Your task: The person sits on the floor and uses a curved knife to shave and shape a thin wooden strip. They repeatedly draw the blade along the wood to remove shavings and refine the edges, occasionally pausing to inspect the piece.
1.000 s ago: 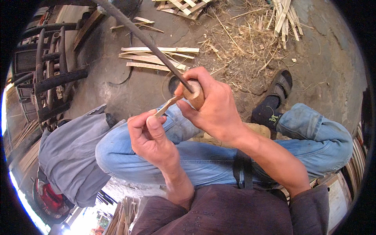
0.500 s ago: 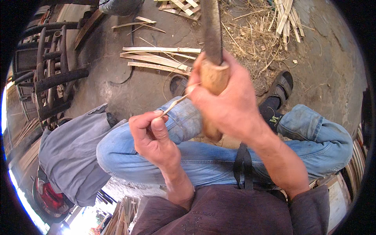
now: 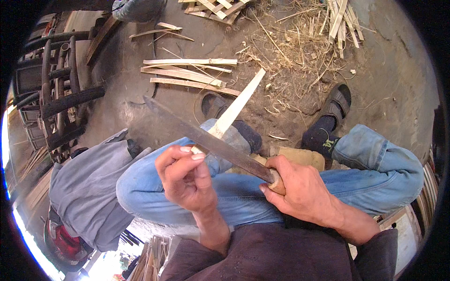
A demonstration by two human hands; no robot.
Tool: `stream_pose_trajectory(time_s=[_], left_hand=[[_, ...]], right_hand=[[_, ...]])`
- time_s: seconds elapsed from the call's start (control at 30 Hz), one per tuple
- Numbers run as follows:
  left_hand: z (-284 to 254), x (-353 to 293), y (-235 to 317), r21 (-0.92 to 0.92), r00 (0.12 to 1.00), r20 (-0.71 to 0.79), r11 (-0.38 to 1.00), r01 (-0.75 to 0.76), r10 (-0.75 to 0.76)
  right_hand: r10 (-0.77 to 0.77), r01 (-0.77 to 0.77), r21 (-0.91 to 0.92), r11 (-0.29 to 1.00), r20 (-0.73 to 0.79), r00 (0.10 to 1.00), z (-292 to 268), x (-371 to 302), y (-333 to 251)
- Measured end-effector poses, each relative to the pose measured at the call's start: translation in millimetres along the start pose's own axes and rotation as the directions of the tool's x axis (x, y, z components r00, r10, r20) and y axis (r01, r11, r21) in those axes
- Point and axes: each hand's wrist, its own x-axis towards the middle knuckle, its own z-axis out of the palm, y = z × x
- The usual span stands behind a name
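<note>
Between the thumb and fingers of my left hand [image 3: 185, 180] is the near end of a pale bamboo strip [image 3: 241, 100], which points away to the upper right. My right hand [image 3: 302, 192] is wrapped round the wooden handle of a long knife [image 3: 220, 146]. The dark blade slants up to the left and crosses over the strip just beyond my left fingertips. Whether the edge touches the strip, I cannot tell. A pale wooden block [image 3: 302, 158] lies between my feet, partly behind my right hand.
Several split strips [image 3: 183, 71] lie on the floor ahead, left of a heap of shavings [image 3: 295, 70]. More strips [image 3: 342, 21] are stacked at the far right. A dark frame [image 3: 70, 98] stands at the left, beyond a grey cloth [image 3: 84, 192].
The knife has swung from pointing away to lying across to the left, as my right hand moved down and right. The strip shows its broad face now; my left hand keeps hold of it.
</note>
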Motion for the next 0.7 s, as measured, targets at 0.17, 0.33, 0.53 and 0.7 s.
stream_pose_trajectory(time_s=[0.17,0.33,0.53,0.7], left_hand=[[-5,-1,-3,-0.031,1.0,-0.015,0.999,-0.016,0.016],[2,2,-2,-0.086,0.999,-0.044,0.996,-0.002,-0.002],[4,2,-1,-0.086,0.998,-0.057,0.996,0.026,-0.031],[5,3,-5,-0.055,0.997,-0.052,0.997,0.047,-0.05]], right_hand=[[0.022,-0.022,-0.01,1.0,0.019,1.0,4,4,1],[0.102,-0.102,0.0,0.995,0.016,0.995,6,19,16],[0.065,-0.066,-0.018,0.998,-0.062,0.996,10,27,32],[-0.055,0.066,0.133,0.989,-0.083,0.995,22,18,8]])
